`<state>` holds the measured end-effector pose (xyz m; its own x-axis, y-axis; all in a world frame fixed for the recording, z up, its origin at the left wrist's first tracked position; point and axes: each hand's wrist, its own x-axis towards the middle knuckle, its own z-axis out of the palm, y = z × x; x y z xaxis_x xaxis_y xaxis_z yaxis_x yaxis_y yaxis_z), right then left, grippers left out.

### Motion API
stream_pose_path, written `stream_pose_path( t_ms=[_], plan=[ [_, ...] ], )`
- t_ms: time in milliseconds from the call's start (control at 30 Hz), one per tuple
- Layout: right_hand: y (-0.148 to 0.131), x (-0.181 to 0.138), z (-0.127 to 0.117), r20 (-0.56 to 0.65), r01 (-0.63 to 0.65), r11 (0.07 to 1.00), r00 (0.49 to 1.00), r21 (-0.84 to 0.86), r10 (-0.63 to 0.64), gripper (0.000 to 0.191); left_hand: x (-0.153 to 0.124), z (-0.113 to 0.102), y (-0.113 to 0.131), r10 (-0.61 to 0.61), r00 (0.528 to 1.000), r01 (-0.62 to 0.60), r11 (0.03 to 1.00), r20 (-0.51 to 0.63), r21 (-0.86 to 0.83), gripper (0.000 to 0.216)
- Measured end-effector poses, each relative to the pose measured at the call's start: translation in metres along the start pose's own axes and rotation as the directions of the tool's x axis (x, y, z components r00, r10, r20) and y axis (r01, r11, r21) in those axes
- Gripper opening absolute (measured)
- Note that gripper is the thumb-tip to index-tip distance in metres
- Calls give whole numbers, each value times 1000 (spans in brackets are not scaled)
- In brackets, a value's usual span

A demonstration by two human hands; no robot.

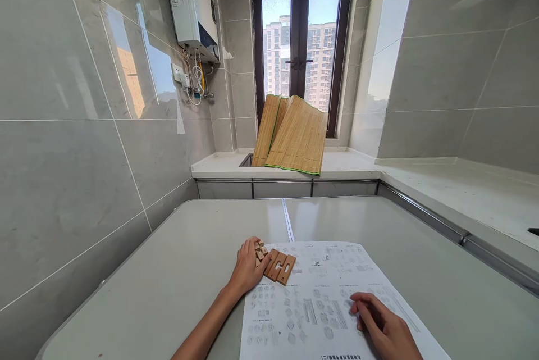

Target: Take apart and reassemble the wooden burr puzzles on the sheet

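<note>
My left hand rests on the grey table, its fingers curled around a cluster of small wooden puzzle pieces at the sheet's top left corner. Right beside that cluster, several flat notched wooden blocks lie side by side on the paper's edge. A printed instruction sheet with many small diagrams lies in front of me. My right hand lies on the sheet's lower right part, fingers bent and together, pressing the paper, with nothing in it.
Tiled walls close in on the left and right. A white counter runs along the back and right, with rolled bamboo mats leaning against the window. A white water heater hangs on the left wall.
</note>
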<state>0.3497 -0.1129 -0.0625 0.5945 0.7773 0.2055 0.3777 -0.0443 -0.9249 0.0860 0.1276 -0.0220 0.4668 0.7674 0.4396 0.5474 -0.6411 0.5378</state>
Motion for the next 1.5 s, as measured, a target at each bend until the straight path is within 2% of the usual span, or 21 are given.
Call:
stream_pose_path(
  t_ms=[167, 367, 567, 767, 1000, 1233, 1367, 1500],
  plan=[
    [-1, 1, -4, 63, -5, 1000, 998, -9, 6, 41, 15, 11, 1, -97, 995, 98, 995, 24, -27, 43],
    [-8, 3, -12, 98, 2, 1000, 995, -9, -2, 37, 28, 13, -9, -89, 996, 89, 996, 8, -8, 45],
    [-1, 4, -13, 155, -15, 999, 988, -53, 23, 40, 32, 4, -25, -85, 996, 85, 996, 3, 10, 38],
    [2, 4, -13, 158, -25, 997, 987, -67, 36, 40, 29, -10, -33, -73, 997, 72, 996, 21, 50, 53],
    [3, 5, -13, 167, -31, 997, 985, -64, 41, 39, 27, -17, -33, 3, 999, -9, 992, 53, 125, 52],
    [1, 4, -12, 150, -24, 999, 988, -33, 29, 39, 25, -24, -35, -15, 998, 10, 996, 60, 90, 60],
    [-1, 4, -14, 152, -22, 999, 988, -37, 27, 40, 23, -31, -34, -62, 996, 60, 997, 56, 51, 61],
    [-2, 3, -14, 170, -28, 999, 985, -46, 36, 42, 19, -33, -18, -81, 996, 82, 996, 30, -33, 60]
  ],
)
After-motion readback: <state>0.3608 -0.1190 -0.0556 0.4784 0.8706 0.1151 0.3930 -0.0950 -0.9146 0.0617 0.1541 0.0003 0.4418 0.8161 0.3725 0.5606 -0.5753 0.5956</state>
